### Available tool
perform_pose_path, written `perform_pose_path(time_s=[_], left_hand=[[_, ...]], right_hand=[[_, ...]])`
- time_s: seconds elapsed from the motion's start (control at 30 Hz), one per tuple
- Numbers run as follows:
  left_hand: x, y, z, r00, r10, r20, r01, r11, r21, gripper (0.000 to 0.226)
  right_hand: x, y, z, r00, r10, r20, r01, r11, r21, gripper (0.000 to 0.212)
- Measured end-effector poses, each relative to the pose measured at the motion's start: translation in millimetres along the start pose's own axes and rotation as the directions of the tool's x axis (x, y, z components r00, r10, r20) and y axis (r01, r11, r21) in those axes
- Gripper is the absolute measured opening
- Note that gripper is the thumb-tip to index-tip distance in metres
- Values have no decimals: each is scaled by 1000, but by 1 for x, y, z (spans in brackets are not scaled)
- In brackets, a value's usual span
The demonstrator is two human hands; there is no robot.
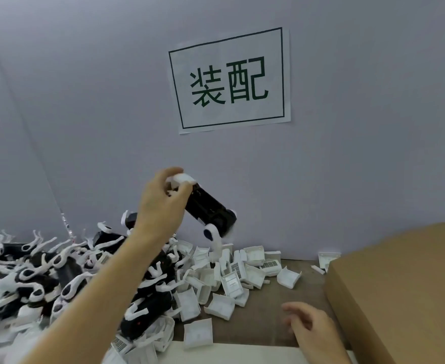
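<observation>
Nearest, the right hand hovers empty, fingers loose. The left hand grips 1 black unit, raised at far centre, by its white cap. Capping seems underway; pressing it home likely comes next.

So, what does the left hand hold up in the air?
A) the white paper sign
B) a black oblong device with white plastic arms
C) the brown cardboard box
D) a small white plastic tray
B: the left hand grips the black oblong device with white plastic arms by its upper end.
</observation>
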State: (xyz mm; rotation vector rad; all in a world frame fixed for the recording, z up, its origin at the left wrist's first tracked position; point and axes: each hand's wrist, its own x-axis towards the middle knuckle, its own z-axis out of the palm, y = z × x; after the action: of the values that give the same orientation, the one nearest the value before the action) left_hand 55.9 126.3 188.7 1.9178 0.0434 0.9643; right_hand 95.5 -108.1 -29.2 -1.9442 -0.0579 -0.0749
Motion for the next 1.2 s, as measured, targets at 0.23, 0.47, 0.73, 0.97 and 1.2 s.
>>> perform_pose_path(time_s=[0.23, 0.47, 0.73, 0.97, 1.2], left_hand=[[-96, -60, 91, 922, -387, -16, 349, 847, -402, 14], [-128, -90, 137, 895, -440, 81, 444, 852, -278, 26], [-131, -110, 149, 885, -436, 162, 465, 840, -280, 4], [-133, -115, 149, 900, -365, 237, 420, 870, -257, 14], [-143, -112, 158, 923, -247, 295, 343, 876, -340, 31]], right_hand=[[4, -5, -4, 998, 67, 14, -68, 953, 296, 32], [10, -12, -2, 968, 226, 107, -248, 821, 514, 26], [-18, -19, -8, 968, -122, 219, 43, 941, 334, 28], [-25, -21, 2, 980, -77, 184, 69, 996, 52, 73], [-19, -5, -5, 987, 9, 161, -7, 1000, -14, 44]])
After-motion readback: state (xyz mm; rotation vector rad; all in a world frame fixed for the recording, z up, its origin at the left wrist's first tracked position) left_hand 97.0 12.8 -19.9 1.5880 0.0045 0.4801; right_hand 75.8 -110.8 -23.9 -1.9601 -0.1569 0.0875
